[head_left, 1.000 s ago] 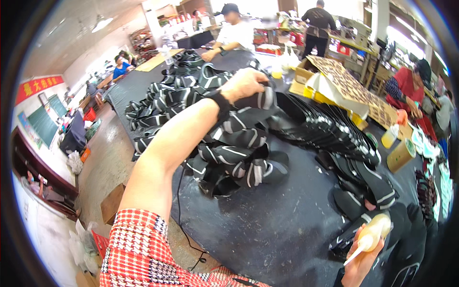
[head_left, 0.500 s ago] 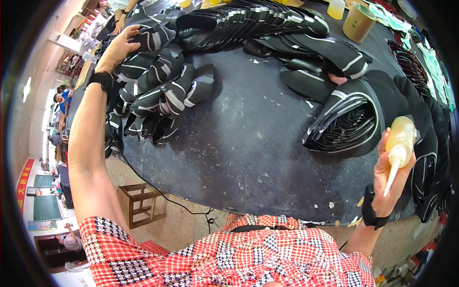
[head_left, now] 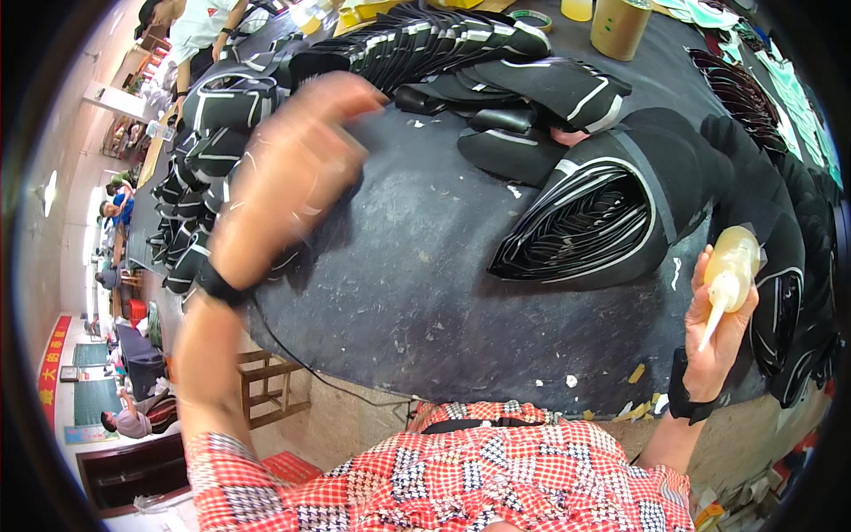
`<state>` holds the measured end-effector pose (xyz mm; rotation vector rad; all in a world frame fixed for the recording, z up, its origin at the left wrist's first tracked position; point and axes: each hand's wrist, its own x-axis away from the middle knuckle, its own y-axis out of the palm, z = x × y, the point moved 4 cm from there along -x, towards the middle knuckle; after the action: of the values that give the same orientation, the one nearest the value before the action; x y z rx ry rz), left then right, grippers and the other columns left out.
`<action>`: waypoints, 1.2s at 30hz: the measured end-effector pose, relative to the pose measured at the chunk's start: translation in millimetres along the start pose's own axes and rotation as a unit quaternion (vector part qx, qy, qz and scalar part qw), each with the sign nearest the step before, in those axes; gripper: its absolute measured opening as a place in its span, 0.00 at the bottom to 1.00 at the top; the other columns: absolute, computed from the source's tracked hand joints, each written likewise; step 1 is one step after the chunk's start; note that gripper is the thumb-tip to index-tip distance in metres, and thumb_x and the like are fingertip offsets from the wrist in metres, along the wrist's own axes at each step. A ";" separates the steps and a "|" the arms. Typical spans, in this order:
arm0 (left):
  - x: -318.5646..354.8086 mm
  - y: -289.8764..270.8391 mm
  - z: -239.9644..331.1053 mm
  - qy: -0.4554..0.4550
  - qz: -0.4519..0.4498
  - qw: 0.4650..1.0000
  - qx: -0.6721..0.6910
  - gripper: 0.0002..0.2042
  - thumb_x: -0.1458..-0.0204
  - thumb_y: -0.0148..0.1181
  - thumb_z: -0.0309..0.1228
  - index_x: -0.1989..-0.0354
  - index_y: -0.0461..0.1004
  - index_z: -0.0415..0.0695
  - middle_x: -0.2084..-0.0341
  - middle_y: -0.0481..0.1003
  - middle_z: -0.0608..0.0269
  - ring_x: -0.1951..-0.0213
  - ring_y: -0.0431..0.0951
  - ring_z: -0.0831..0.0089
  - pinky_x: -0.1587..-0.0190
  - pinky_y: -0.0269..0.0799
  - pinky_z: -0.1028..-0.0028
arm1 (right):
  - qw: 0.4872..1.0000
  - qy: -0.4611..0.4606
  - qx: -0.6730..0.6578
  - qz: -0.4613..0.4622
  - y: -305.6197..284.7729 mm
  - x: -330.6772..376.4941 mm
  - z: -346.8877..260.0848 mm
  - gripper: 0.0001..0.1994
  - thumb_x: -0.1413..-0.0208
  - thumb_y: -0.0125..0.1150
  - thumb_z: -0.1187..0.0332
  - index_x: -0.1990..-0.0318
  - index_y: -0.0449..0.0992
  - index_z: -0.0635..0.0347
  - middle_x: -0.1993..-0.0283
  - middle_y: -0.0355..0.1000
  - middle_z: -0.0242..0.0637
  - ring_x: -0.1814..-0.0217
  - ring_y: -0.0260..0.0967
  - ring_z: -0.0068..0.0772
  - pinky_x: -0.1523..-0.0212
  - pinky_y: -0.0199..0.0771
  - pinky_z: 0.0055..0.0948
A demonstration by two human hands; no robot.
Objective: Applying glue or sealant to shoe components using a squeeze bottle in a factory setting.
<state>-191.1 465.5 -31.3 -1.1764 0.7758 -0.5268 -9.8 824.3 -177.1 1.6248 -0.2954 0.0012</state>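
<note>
My right hand (head_left: pixel 716 346) is wrapped around a squeeze bottle (head_left: pixel 737 255) of pale yellow liquid, its white nozzle tilted down toward me. Smeared by motion, my left hand (head_left: pixel 297 173) is above the left part of the dark table, and its fingers cannot be read clearly. Behind and beside it lie loose heaps of black fabric pieces (head_left: pixel 232 102) with light grey edging. To the left of my right hand rests a thick folded bundle of similar black pieces (head_left: pixel 660 173), its layered ends facing me.
A long fanned row of black pieces (head_left: pixel 425 44) spans the far side of the dark table (head_left: pixel 399 293). A brown tub (head_left: pixel 618 31), a yellow container (head_left: pixel 577 9) and a tape roll (head_left: pixel 530 19) stand beyond. A wooden stool (head_left: pixel 266 381) and black cable are below left. Another person (head_left: pixel 202 35) works far left.
My left hand has come off the heap at far left and swung right and nearer. The view has shifted somewhat. My right hand still holds the squeeze bottle.
</note>
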 end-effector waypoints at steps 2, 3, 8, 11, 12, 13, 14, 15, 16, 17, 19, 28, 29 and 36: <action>15.0 74.8 50.8 -0.259 -0.160 0.892 0.335 0.24 0.57 0.56 0.25 0.49 0.58 0.44 0.53 0.64 0.58 0.52 0.65 0.72 0.56 0.64 0.74 | 1.000 0.007 -0.003 0.008 -0.2 -5.0 6.0 0.24 0.52 0.55 0.62 0.48 0.57 0.60 0.46 0.55 0.51 0.43 0.55 0.48 0.56 0.70 0.49; 32.2 114.9 50.1 -0.234 -0.143 0.873 0.403 0.28 0.54 0.56 0.31 0.44 0.52 0.43 0.48 0.58 0.53 0.48 0.60 0.70 0.52 0.61 0.73 | 1.000 0.026 -0.013 0.008 4.0 -8.1 15.3 0.24 0.52 0.55 0.62 0.48 0.58 0.60 0.46 0.55 0.51 0.44 0.55 0.47 0.57 0.71 0.48; 32.3 177.6 74.4 -0.255 -0.077 0.696 0.666 0.34 0.52 0.54 0.41 0.42 0.44 0.37 0.45 0.51 0.48 0.43 0.53 0.65 0.44 0.52 0.70 | 0.997 0.019 0.060 0.039 17.1 -17.1 42.0 0.24 0.50 0.52 0.58 0.49 0.60 0.61 0.49 0.59 0.51 0.47 0.59 0.46 0.65 0.76 0.41; 34.9 178.7 86.5 -0.313 -0.093 0.531 0.782 0.32 0.51 0.52 0.37 0.41 0.44 0.39 0.47 0.56 0.55 0.49 0.60 0.71 0.49 0.58 0.73 | 0.995 0.024 0.069 0.062 13.3 -19.2 52.3 0.24 0.52 0.54 0.57 0.51 0.60 0.61 0.54 0.62 0.51 0.52 0.63 0.47 0.68 0.77 0.37; 41.5 186.6 91.0 -0.333 -0.073 0.511 0.789 0.31 0.50 0.51 0.34 0.41 0.44 0.40 0.51 0.60 0.61 0.54 0.64 0.76 0.54 0.62 0.76 | 0.994 0.027 0.074 0.075 7.4 -19.2 56.9 0.24 0.52 0.54 0.57 0.51 0.60 0.61 0.55 0.62 0.51 0.53 0.64 0.47 0.69 0.77 0.36; 43.2 184.7 97.2 -0.328 -0.045 0.490 0.807 0.31 0.50 0.51 0.34 0.41 0.43 0.40 0.51 0.61 0.60 0.54 0.65 0.74 0.52 0.61 0.73 | 0.993 0.030 0.079 0.088 3.9 -17.8 61.3 0.24 0.52 0.54 0.57 0.51 0.60 0.60 0.55 0.63 0.51 0.54 0.64 0.47 0.69 0.77 0.36; 43.1 183.4 101.8 -0.319 -0.039 0.465 0.825 0.31 0.50 0.51 0.33 0.41 0.42 0.40 0.51 0.61 0.60 0.53 0.64 0.74 0.52 0.61 0.72 | 0.992 0.031 0.081 0.096 6.2 -15.5 66.6 0.23 0.52 0.54 0.58 0.52 0.60 0.60 0.56 0.63 0.51 0.56 0.66 0.47 0.70 0.77 0.35; 42.5 183.0 106.0 -0.310 -0.033 0.440 0.842 0.32 0.50 0.51 0.33 0.41 0.41 0.40 0.51 0.61 0.59 0.52 0.63 0.74 0.52 0.61 0.71 | 0.991 0.032 0.086 0.101 6.3 -13.9 67.1 0.22 0.52 0.54 0.58 0.52 0.60 0.60 0.56 0.64 0.50 0.58 0.67 0.47 0.70 0.77 0.34; 47.4 200.7 108.1 -0.324 -0.024 0.400 0.857 0.29 0.49 0.50 0.34 0.41 0.44 0.43 0.50 0.62 0.62 0.50 0.63 0.71 0.48 0.57 0.66 | 0.990 0.027 0.099 0.102 6.8 -11.0 69.2 0.22 0.51 0.53 0.58 0.52 0.60 0.61 0.57 0.64 0.50 0.58 0.67 0.46 0.70 0.77 0.34; 38.3 197.8 119.9 -0.345 -0.014 0.407 0.846 0.32 0.50 0.51 0.36 0.41 0.41 0.43 0.48 0.59 0.63 0.48 0.61 0.70 0.48 0.56 0.68 | 0.988 0.021 0.113 0.105 3.5 -10.1 67.5 0.22 0.51 0.52 0.58 0.52 0.60 0.61 0.57 0.65 0.49 0.59 0.68 0.45 0.71 0.77 0.33; 22.4 185.7 149.6 -0.407 -0.088 0.424 0.804 0.35 0.51 0.54 0.37 0.41 0.39 0.42 0.47 0.56 0.62 0.47 0.59 0.71 0.48 0.56 0.69 | 0.985 -0.011 0.136 0.102 4.8 -7.9 65.8 0.22 0.51 0.52 0.57 0.52 0.61 0.62 0.58 0.65 0.49 0.59 0.68 0.44 0.71 0.77 0.33; 36.3 201.5 136.9 -0.331 -0.053 0.487 0.806 0.32 0.49 0.50 0.38 0.40 0.40 0.46 0.48 0.56 0.62 0.50 0.60 0.74 0.51 0.61 0.68 | 0.983 -0.111 0.107 0.103 20.1 36.1 46.1 0.24 0.53 0.55 0.56 0.52 0.61 0.62 0.57 0.65 0.46 0.59 0.68 0.42 0.73 0.77 0.31; 39.5 198.3 137.2 -0.347 -0.037 0.474 0.808 0.31 0.47 0.48 0.39 0.40 0.39 0.47 0.49 0.57 0.62 0.50 0.61 0.74 0.52 0.63 0.66 | 0.984 -0.109 0.107 0.095 18.4 40.5 50.6 0.24 0.53 0.55 0.56 0.52 0.61 0.62 0.57 0.65 0.46 0.59 0.68 0.42 0.73 0.77 0.31; 72.7 162.5 112.5 -0.344 0.099 0.500 0.788 0.21 0.45 0.41 0.36 0.43 0.49 0.48 0.57 0.65 0.62 0.56 0.66 0.74 0.56 0.65 0.71 | 0.987 -0.087 0.112 0.071 27.5 55.4 60.8 0.24 0.53 0.55 0.56 0.52 0.60 0.60 0.57 0.65 0.45 0.59 0.68 0.41 0.73 0.78 0.32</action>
<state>-62.5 532.7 -183.9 0.5341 -0.4309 -0.2905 27.6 752.9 -145.2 1.8268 -0.5605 0.0010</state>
